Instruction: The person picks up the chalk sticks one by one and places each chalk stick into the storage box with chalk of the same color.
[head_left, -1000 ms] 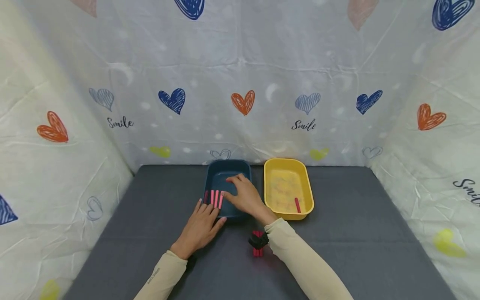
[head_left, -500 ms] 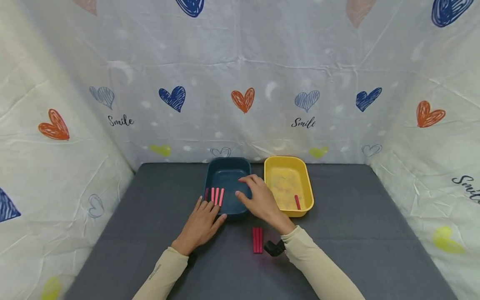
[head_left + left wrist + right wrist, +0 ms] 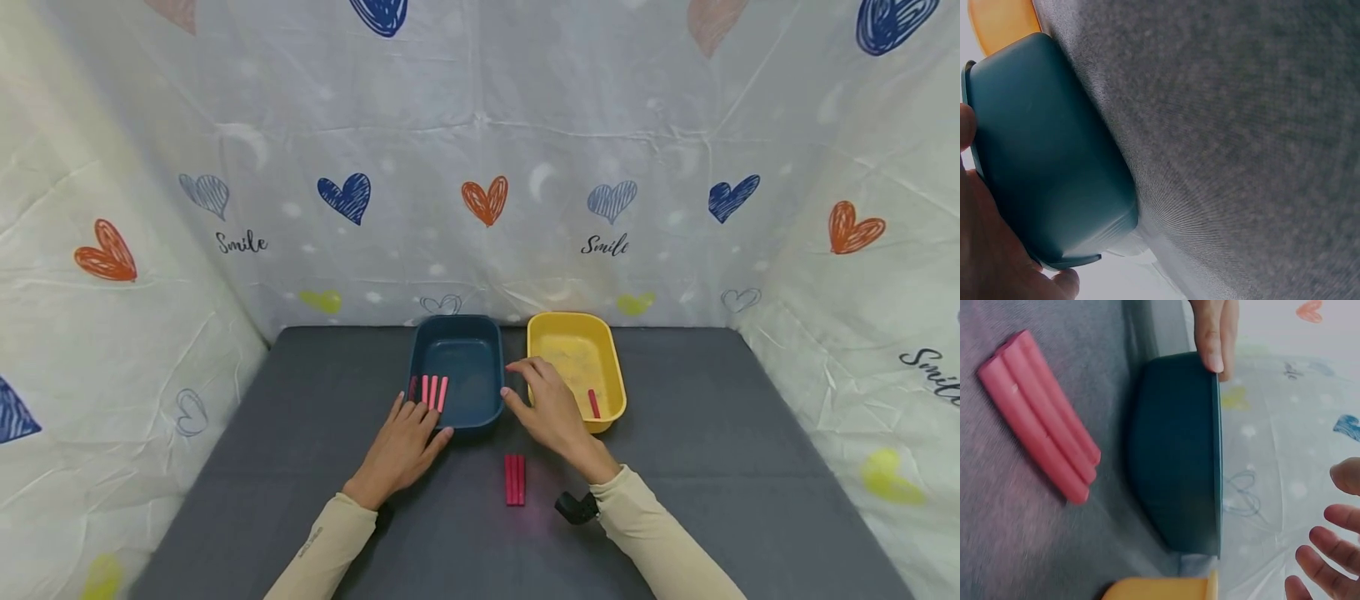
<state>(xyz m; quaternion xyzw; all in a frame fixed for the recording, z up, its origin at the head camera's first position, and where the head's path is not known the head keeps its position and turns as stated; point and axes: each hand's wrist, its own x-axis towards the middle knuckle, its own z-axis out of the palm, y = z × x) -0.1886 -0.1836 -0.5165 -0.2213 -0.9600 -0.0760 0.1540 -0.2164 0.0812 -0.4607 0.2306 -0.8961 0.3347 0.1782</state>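
My left hand [image 3: 401,454] lies on the near-left rim of the dark blue tray [image 3: 480,375], its fingers fairly straight over the edge. In the left wrist view the thumb and part of that hand are at the blue tray's outer side. Several slim pink sticks [image 3: 434,393] stand side by side inside the blue tray, just beyond the fingertips. My right hand [image 3: 553,410] hovers between the blue tray and the yellow tray [image 3: 617,367], thumb and fingers spread with nothing between them. Three red-pink sticks [image 3: 1041,415] lie together on the table in front of the trays.
One red stick [image 3: 594,404] lies in the yellow tray, near its front right. A grey cloth covers the table [image 3: 697,433]. A white curtain [image 3: 420,250] printed with hearts rises behind and at both sides.
My right hand has moved right, out of the blue tray toward the yellow one, its fingers still parted. This uncovers the three sticks on the table. The left hand stays put.
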